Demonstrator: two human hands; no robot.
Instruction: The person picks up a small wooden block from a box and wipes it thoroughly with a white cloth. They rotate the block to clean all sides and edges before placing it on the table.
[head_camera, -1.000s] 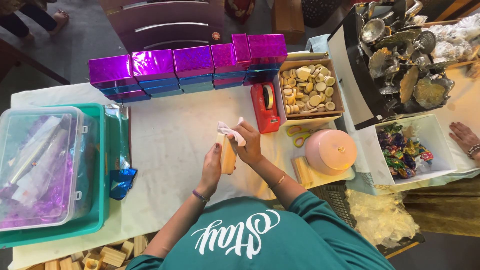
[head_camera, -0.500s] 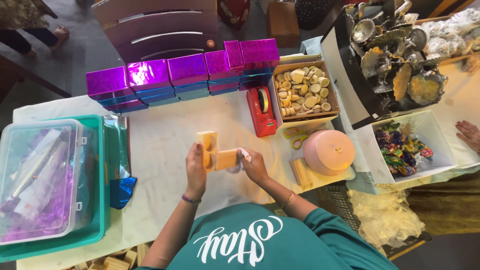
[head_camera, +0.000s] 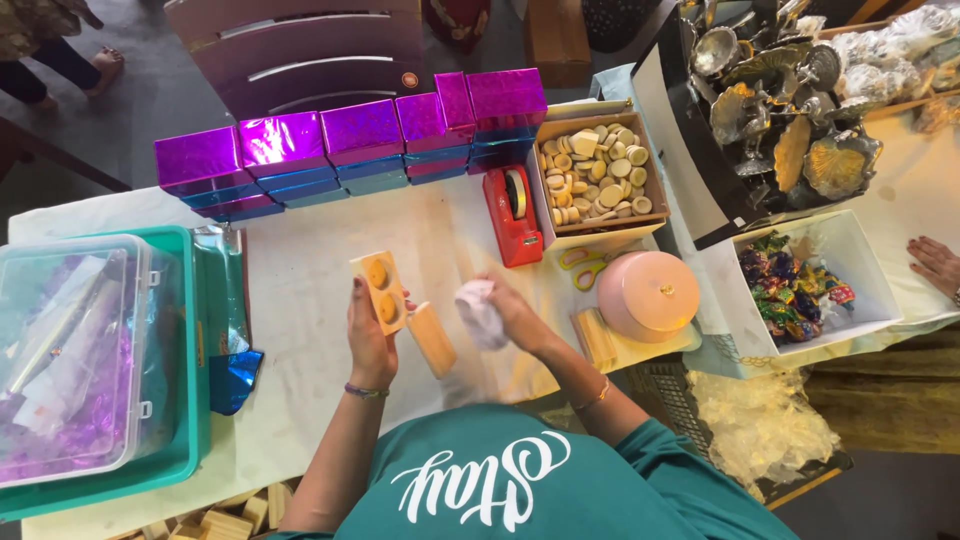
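Left hand (head_camera: 368, 335), middle of the frame, closed around a wooden box half (head_camera: 381, 290) with two round hollows, held upright above the counter (head_camera: 300, 300). Right hand (head_camera: 512, 312) bunched tight on a crumpled white cloth (head_camera: 480, 312), just right of the second wooden half (head_camera: 432, 338) lying flat below centre. Risky hold: tilted box gripped only by its lower end, likely to slip if pressed hard by the cloth. Also close by, upper right of centre: red tape dispenser (head_camera: 514, 215), easily knocked.

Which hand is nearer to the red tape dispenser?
Right. The right hand, with a white cloth, is just below the red tape dispenser; the left hand is farther left, holding a wooden block.
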